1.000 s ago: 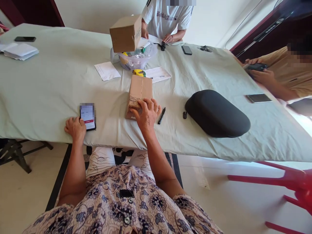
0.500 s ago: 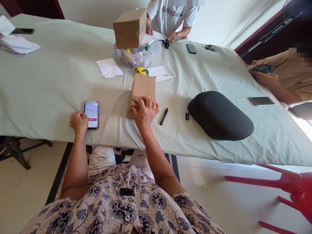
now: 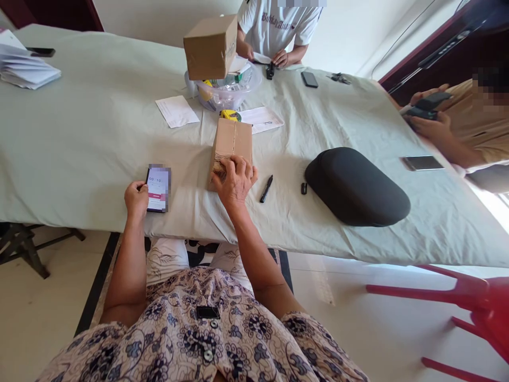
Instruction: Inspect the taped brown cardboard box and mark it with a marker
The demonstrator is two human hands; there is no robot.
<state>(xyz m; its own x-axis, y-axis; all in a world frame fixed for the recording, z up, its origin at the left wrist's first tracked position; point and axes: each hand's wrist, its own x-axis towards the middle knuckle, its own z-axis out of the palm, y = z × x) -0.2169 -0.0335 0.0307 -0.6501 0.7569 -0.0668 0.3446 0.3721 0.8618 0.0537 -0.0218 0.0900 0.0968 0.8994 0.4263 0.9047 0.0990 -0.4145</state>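
My left hand (image 3: 136,199) is closed on the left edge of a smartphone (image 3: 158,185), its lit screen showing a timer and a red button. Over the near end of a small brown cardboard box (image 3: 234,135) is my right hand (image 3: 236,183), fingers bent and spread across its width, thumb at the left side. Part of the box is hidden under that hand, where its surface looks scuffed. A black pen (image 3: 266,189) lies just right of the box, with its cap (image 3: 304,188) farther right. A yellow tape measure (image 3: 229,115) touches the box's far end.
A dark rounded case (image 3: 358,187) sits to the right. Beyond the box stand a clear plastic tub (image 3: 226,98) of items and a larger carton (image 3: 209,50). Papers (image 3: 177,111) and phones (image 3: 309,79) lie about. Two people are at the table; a red chair (image 3: 469,294) stands lower right.
My left hand has shifted right along with the smartphone, its fingers now at the phone's edge. My right hand stays on the box. The person at right has moved their hands slightly.
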